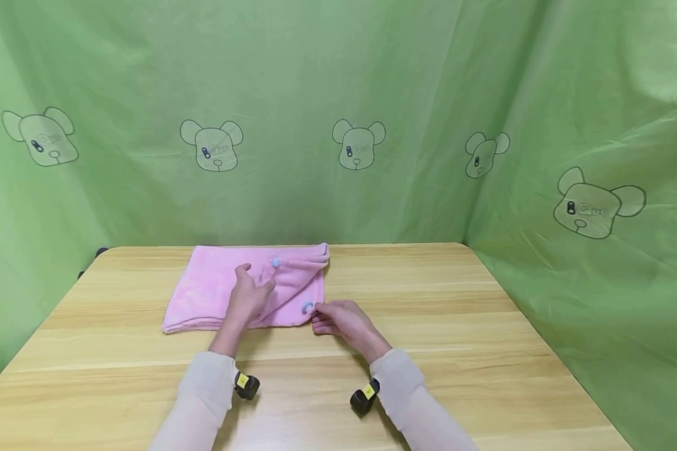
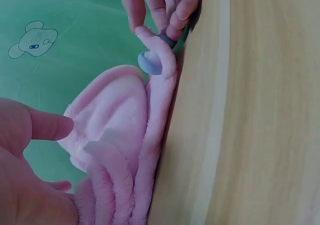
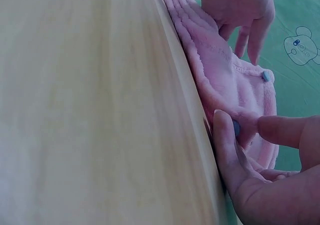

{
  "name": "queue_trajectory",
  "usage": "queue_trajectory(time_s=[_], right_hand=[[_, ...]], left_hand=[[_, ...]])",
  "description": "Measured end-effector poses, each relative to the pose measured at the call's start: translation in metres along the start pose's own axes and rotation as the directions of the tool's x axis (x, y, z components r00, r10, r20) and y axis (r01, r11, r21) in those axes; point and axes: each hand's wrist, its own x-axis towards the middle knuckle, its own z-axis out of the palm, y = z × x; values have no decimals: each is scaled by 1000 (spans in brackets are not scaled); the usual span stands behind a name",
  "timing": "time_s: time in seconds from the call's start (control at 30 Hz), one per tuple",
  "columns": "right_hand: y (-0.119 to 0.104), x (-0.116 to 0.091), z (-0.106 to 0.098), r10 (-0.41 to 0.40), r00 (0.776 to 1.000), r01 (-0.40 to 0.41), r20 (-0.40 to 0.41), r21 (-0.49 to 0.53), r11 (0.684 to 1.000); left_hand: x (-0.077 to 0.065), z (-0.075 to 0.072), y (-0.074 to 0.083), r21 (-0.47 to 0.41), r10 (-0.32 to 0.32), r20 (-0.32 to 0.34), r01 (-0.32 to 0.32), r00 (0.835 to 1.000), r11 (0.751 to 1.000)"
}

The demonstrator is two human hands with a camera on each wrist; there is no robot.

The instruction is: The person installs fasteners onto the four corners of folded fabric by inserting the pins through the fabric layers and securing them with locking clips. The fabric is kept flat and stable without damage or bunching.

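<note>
A folded pink plush cloth (image 1: 211, 275) lies toward the far side of the wooden table, its layers stacked along the near edge. One flap is turned back on the right part, with a blue button (image 1: 276, 262) on it. A second blue button (image 1: 307, 307) sits at the near right corner. There my right hand (image 1: 346, 322) pinches the cloth's edge between thumb and fingers, beside that button. My left hand (image 1: 249, 295) is over the middle of the cloth, thumb and index finger spread apart. In the right wrist view some of its fingers are hidden behind the cloth's folds.
The wooden table (image 1: 429, 351) reaches back to a green curtain (image 1: 293, 188) printed with bear faces, which also hangs along both sides. Small black cameras (image 1: 247, 386) are strapped at both wrists. A dark object shows past the table's far left corner.
</note>
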Motion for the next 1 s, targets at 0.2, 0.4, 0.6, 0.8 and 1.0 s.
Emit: queue_trajectory(time_s=[0.2,0.4,0.6,0.8,1.0], right_hand=[[0,-1,1,-7,1000,7,10,-16,1000],[0,-1,1,-10,1000,10,3,-19,1000],[0,0,0,-18,1000,18,14,-4,1000],[0,1,-1,-19,999,19,28,-3,1000],[0,0,-1,-12,1000,12,24,6,1000]], left_hand=[[2,-2,-2,-36,-8,3,8,1000,999],[5,-2,-4,-41,5,14,-4,1000,999],[4,0,-1,-34,40,90,-37,995,999],[1,2,-2,-57,89,164,-81,982,995],[-2,4,-1,-36,123,246,-118,962,992]])
